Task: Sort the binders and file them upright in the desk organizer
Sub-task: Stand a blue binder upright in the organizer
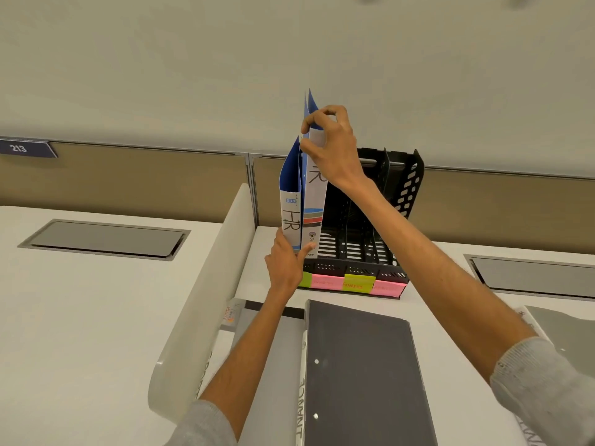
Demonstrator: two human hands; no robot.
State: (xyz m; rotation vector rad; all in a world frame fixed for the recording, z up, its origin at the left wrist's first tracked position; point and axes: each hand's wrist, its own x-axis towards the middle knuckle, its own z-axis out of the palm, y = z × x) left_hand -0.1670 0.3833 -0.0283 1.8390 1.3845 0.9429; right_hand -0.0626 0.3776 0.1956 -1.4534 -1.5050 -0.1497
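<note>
Black plastic forms the desk organizer (370, 220), which stands at the back of the white desk (80, 317) against a tan partition. Its slotted dividers stand upright, and sticky notes (354, 282) in green, pink and yellow line its front lip.

At its left end two binders stand on end, spines facing forward and touching side by side. The HR binder (291, 222) is the left and lower one, with its blue covers splaying open at the top. The taller binder (315, 194) is just to its right, with coloured stripes low on its spine, and its foot sits at the front of the leftmost slot. Whether the HR binder is inside that slot or just outside the organizer's left wall cannot be told.

The right hand (331, 140) reaches over from the right, fingers and thumb pinching the top of the taller binder's spine. The left hand (285, 263) cups the foot of the HR binder — the thumb lies across the bottom of the spine and the fingers run up its left side.

In the foreground a dark grey binder (360, 365) lies flat on the desk, well apart from the organizer, its white spine lettered FINANCE. Another grey binder (553, 323) lies at the right edge, partly out of view.
</note>
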